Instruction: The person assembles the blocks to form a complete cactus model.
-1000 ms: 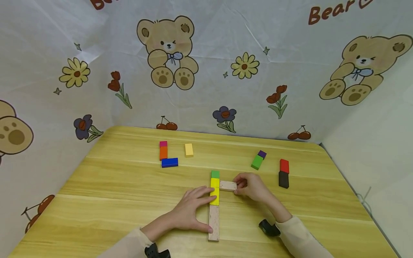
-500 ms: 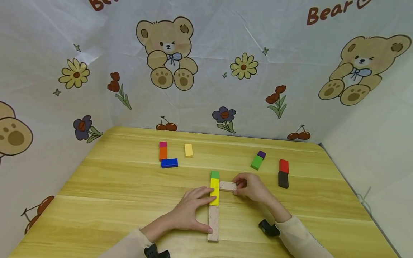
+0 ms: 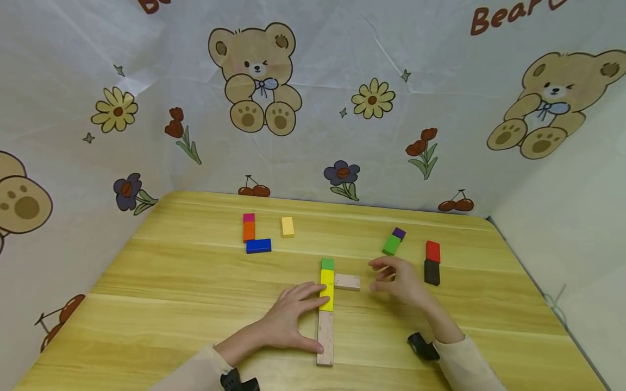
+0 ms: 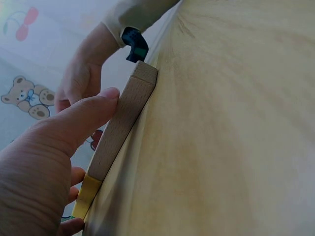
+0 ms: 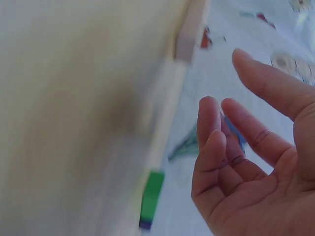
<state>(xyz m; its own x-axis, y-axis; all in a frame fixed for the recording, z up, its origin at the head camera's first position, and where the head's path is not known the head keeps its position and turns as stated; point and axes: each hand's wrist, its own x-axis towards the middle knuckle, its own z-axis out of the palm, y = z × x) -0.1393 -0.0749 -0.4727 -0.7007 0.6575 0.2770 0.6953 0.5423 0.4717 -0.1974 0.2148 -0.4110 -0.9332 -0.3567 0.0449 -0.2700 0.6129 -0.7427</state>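
A row of blocks runs up the middle of the table: a long pale wooden block point(image 3: 325, 339) nearest, then a yellow block point(image 3: 327, 277), then a small green block point(image 3: 327, 264). My left hand point(image 3: 286, 320) rests on this row from the left, thumb on the wooden block and spread fingers on the yellow one; the left wrist view shows the thumb on the long block point(image 4: 123, 123) too. A shorter pale wooden block point(image 3: 347, 282) lies crosswise against the yellow block's right side. Just right of it, my right hand point(image 3: 403, 282) holds nothing, its fingers parted.
At the back left are a pink block point(image 3: 249, 217), an orange block point(image 3: 249, 232), a blue block point(image 3: 258, 246) and a cream block point(image 3: 287, 227). Back right hold a purple block point(image 3: 399, 234), a bright green block point(image 3: 391, 245), a red block point(image 3: 432, 251) and a black block point(image 3: 432, 272).
My right hand has let go of the short wooden block and moved off to the right. That block stays beside the yellow one, and my left hand keeps its place.
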